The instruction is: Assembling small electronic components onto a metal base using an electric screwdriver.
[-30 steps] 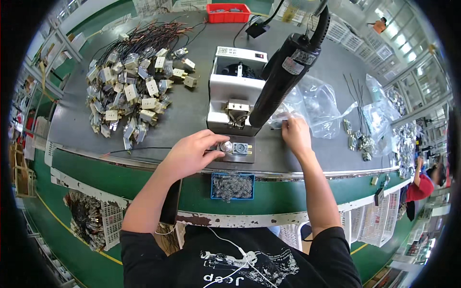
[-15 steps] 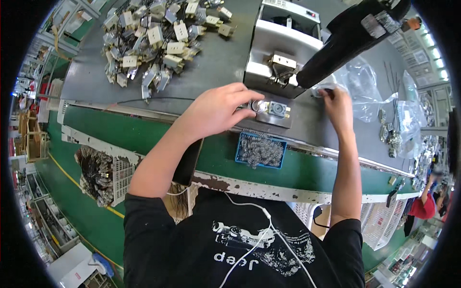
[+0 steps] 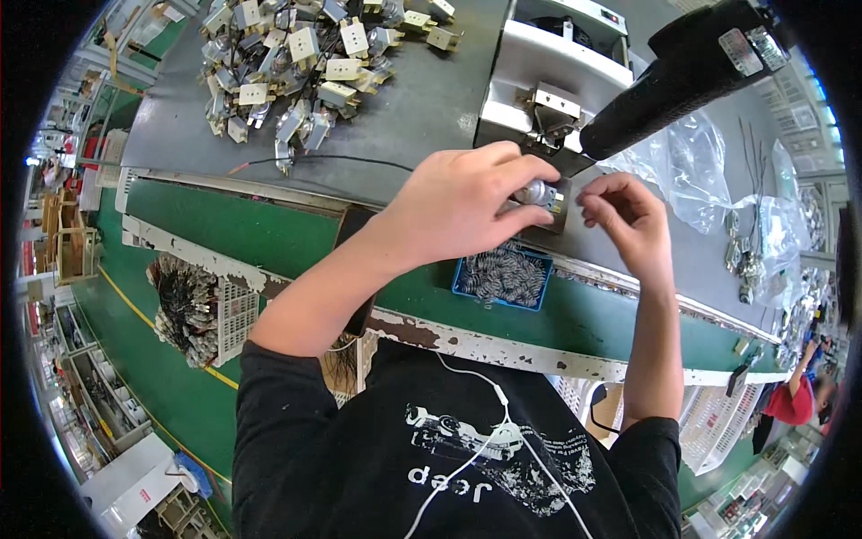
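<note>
My left hand (image 3: pixel 485 193) pinches a small part with a rounded silvery cap (image 3: pixel 534 192) between thumb and fingers. The part rests at a low metal block (image 3: pixel 555 216) near the bench edge; my fingers hide some of it. Just right of it, my right hand (image 3: pixel 633 220) is raised with its fingers curled and thumb and fingertips together. Whether anything small is between them I cannot make out. Below the left hand sits a blue tray (image 3: pixel 547 283) of small metal springs (image 3: pixel 501 277). A black cylindrical tool (image 3: pixel 673 81) slants down close above the hands.
Behind the block stands a box-shaped metal machine (image 3: pixel 557 63). A heap of similar cream-coloured blocks with metal caps and wires (image 3: pixel 301 67) covers the far left of the bench. Clear plastic bags (image 3: pixel 696 171) lie right. A white crate (image 3: pixel 709 427) stands below; another person (image 3: pixel 790 402) is at far right.
My right hand has come from beside the plastic bag toward the part, fingers curled. My left hand stays on the part and now covers more of it. The whole view has shifted slightly.
</note>
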`<action>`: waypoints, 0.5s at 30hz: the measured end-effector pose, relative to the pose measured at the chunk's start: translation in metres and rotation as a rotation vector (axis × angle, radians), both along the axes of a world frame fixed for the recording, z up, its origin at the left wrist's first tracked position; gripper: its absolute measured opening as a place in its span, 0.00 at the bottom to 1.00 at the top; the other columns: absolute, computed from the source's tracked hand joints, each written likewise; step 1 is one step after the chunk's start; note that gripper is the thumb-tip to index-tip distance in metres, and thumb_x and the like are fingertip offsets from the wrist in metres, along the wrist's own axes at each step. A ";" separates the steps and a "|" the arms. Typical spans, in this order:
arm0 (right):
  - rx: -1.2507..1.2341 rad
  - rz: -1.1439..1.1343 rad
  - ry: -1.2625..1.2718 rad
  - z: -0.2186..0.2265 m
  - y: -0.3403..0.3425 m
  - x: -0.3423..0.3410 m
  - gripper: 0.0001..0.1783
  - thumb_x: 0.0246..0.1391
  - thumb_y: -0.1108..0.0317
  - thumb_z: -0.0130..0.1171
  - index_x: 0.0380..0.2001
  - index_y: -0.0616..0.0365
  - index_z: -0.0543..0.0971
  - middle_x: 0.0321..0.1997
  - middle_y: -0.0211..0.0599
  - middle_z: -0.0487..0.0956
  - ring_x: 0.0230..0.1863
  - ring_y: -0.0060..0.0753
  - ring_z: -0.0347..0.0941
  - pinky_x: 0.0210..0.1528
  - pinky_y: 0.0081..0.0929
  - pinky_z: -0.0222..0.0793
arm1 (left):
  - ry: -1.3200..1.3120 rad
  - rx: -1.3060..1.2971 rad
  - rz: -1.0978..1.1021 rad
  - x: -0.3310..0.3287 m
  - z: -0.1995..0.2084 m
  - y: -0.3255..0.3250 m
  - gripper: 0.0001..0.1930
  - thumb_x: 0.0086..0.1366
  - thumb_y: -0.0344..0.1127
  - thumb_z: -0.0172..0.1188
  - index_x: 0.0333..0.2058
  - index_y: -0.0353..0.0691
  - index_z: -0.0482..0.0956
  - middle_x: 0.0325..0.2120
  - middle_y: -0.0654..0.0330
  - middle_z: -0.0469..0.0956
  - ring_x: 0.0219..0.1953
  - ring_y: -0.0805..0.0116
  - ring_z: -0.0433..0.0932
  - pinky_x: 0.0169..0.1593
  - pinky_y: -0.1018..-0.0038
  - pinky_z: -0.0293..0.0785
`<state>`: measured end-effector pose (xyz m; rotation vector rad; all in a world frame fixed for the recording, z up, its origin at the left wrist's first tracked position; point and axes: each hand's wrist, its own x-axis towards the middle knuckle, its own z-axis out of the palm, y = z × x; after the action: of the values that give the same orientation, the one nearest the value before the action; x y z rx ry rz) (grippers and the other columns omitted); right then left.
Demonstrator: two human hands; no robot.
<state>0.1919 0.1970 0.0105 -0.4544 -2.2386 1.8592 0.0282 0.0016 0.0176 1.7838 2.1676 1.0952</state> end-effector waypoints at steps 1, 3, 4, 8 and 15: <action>-0.062 -0.004 0.019 0.002 -0.009 -0.002 0.06 0.62 0.74 0.62 0.40 0.65 0.77 0.38 0.34 0.80 0.35 0.21 0.76 0.40 0.21 0.73 | -0.006 0.026 -0.008 0.002 0.001 0.004 0.18 0.58 0.43 0.70 0.45 0.46 0.81 0.30 0.61 0.78 0.29 0.64 0.81 0.32 0.70 0.76; -0.126 -0.003 0.041 0.002 -0.020 -0.006 0.06 0.62 0.75 0.61 0.40 0.65 0.77 0.38 0.34 0.80 0.35 0.21 0.76 0.40 0.21 0.74 | 0.000 0.065 -0.004 0.008 0.004 0.007 0.15 0.58 0.43 0.71 0.42 0.46 0.83 0.26 0.63 0.78 0.24 0.65 0.80 0.28 0.71 0.74; -0.166 0.012 0.070 0.002 -0.023 -0.006 0.07 0.61 0.74 0.62 0.41 0.64 0.77 0.37 0.31 0.80 0.37 0.19 0.76 0.41 0.20 0.73 | 0.003 0.065 -0.001 0.007 0.002 0.006 0.15 0.58 0.43 0.71 0.42 0.46 0.83 0.26 0.63 0.78 0.24 0.65 0.80 0.28 0.71 0.74; -0.097 0.065 0.063 -0.003 -0.022 -0.007 0.06 0.61 0.77 0.61 0.41 0.64 0.76 0.37 0.33 0.79 0.36 0.22 0.76 0.42 0.21 0.74 | 0.002 0.075 -0.023 0.004 -0.004 0.004 0.13 0.58 0.40 0.70 0.40 0.45 0.83 0.26 0.62 0.78 0.23 0.65 0.79 0.28 0.71 0.74; -0.025 -0.119 0.033 0.005 -0.042 -0.006 0.06 0.64 0.72 0.60 0.39 0.65 0.78 0.30 0.28 0.78 0.31 0.19 0.73 0.36 0.20 0.72 | 0.044 0.070 0.011 0.005 -0.001 -0.002 0.11 0.56 0.35 0.70 0.38 0.46 0.82 0.26 0.62 0.78 0.24 0.64 0.79 0.27 0.70 0.73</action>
<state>0.1861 0.1547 0.0154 -0.5438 -2.1200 1.8239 0.0331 -0.0001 0.0163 1.8440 2.1923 1.1589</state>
